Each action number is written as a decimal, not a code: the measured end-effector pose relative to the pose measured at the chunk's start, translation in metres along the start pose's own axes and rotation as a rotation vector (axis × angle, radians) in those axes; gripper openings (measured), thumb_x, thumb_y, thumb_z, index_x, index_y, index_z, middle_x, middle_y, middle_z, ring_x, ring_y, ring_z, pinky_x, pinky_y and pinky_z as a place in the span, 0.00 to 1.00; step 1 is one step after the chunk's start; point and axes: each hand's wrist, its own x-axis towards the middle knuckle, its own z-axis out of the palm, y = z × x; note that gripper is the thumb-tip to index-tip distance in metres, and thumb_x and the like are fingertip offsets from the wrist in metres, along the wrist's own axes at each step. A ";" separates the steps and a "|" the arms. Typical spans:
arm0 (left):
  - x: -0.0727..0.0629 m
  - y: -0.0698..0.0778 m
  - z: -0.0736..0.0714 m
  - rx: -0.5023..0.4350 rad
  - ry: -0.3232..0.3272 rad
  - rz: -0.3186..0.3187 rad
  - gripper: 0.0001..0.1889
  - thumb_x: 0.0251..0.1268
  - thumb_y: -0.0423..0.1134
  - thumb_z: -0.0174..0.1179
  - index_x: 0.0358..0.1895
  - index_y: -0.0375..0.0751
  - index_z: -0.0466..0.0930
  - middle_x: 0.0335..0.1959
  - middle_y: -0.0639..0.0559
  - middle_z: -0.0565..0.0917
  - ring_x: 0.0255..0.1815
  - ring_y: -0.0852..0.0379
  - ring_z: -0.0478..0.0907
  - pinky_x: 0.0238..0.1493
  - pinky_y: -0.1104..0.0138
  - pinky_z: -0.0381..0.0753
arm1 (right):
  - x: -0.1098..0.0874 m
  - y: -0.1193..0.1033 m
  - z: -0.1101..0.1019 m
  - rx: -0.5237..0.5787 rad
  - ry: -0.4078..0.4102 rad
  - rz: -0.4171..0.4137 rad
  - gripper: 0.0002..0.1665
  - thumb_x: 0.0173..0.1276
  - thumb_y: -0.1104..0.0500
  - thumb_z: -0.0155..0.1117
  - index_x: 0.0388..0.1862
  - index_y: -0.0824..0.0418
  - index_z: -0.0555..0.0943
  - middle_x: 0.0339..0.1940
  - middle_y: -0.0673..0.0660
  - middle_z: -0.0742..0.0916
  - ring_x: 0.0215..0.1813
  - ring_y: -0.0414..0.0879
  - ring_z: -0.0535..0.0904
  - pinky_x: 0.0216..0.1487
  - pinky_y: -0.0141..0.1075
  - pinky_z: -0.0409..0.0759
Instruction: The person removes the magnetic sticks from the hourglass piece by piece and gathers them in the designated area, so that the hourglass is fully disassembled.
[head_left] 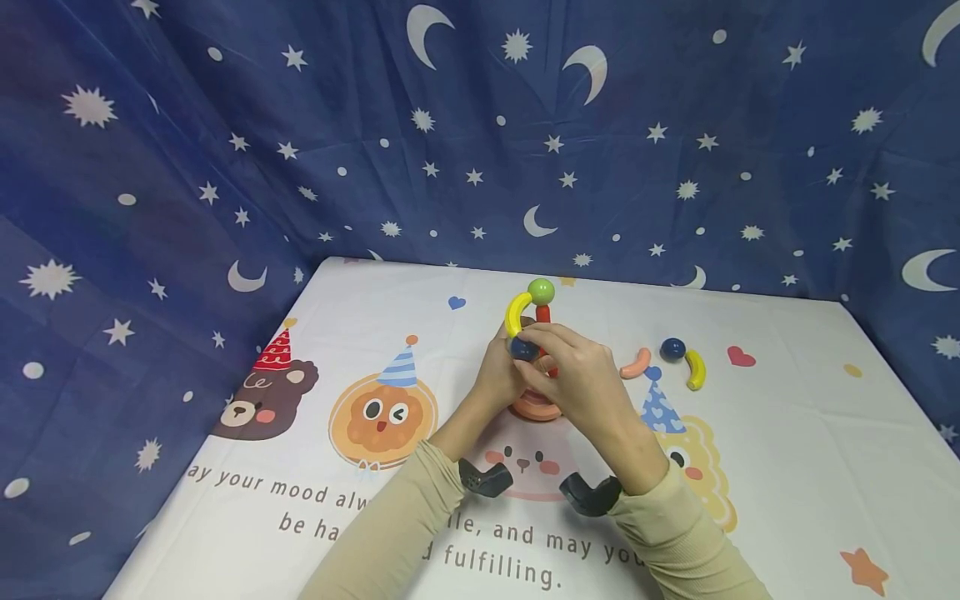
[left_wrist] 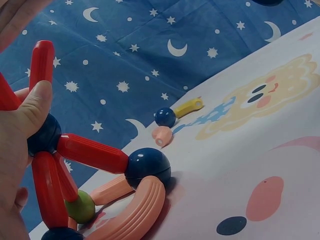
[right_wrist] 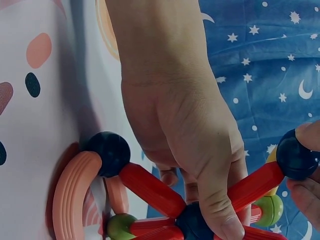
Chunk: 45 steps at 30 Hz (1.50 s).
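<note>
A built figure of balls and rods stands before me. Its base is a ring of curved peach rods [left_wrist: 132,215] with blue and green balls. Red rods [left_wrist: 92,154] lean up from it to a central blue ball [right_wrist: 194,222]. My left hand [head_left: 498,375] grips the figure there, thumb across that ball. Higher up, a yellow curved rod [head_left: 516,313] runs between a light green ball [head_left: 541,292] and a second blue ball [right_wrist: 296,155]. Thumb and fingers of my right hand [head_left: 588,375] pinch this second blue ball, at the end of a red rod.
To the right on the white printed cloth [head_left: 795,450] lie a loose peach curved rod [head_left: 636,364], a blue ball [head_left: 672,349] and a yellow curved rod [head_left: 696,370]. Behind the table hangs a dark blue curtain [head_left: 480,117] with moons and stars.
</note>
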 end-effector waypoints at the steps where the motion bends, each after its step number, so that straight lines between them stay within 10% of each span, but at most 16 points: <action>1: 0.000 0.000 0.000 -0.003 0.000 -0.004 0.24 0.60 0.41 0.63 0.55 0.33 0.69 0.52 0.42 0.77 0.54 0.49 0.78 0.60 0.66 0.75 | 0.000 0.000 0.000 -0.001 0.000 0.000 0.20 0.49 0.62 0.76 0.43 0.64 0.84 0.41 0.57 0.88 0.33 0.48 0.86 0.31 0.36 0.84; 23: 0.000 -0.002 0.002 0.034 0.012 0.047 0.18 0.61 0.37 0.61 0.51 0.33 0.72 0.49 0.42 0.78 0.50 0.50 0.78 0.57 0.64 0.77 | -0.001 0.000 -0.003 -0.001 0.006 0.000 0.20 0.48 0.63 0.76 0.43 0.63 0.84 0.41 0.58 0.88 0.36 0.48 0.87 0.31 0.35 0.83; 30: -0.002 -0.005 0.002 -0.210 0.027 0.127 0.18 0.55 0.29 0.66 0.48 0.31 0.72 0.37 0.42 0.80 0.38 0.50 0.77 0.47 0.68 0.78 | 0.004 -0.010 -0.015 0.119 0.034 -0.023 0.20 0.50 0.62 0.74 0.45 0.63 0.84 0.43 0.58 0.88 0.45 0.48 0.86 0.40 0.37 0.84; 37: -0.004 0.007 -0.005 -0.192 0.044 0.198 0.36 0.67 0.66 0.43 0.42 0.29 0.77 0.33 0.38 0.82 0.34 0.49 0.77 0.45 0.69 0.78 | 0.005 -0.008 -0.019 0.102 0.034 -0.004 0.20 0.51 0.61 0.74 0.45 0.63 0.84 0.42 0.57 0.89 0.41 0.47 0.87 0.39 0.37 0.85; 45: -0.008 0.029 -0.014 -0.153 0.031 0.124 0.13 0.58 0.25 0.59 0.46 0.27 0.76 0.40 0.37 0.83 0.43 0.45 0.78 0.56 0.64 0.76 | 0.006 -0.002 -0.025 0.102 0.055 0.015 0.21 0.52 0.61 0.73 0.47 0.60 0.83 0.39 0.53 0.89 0.35 0.42 0.85 0.38 0.36 0.84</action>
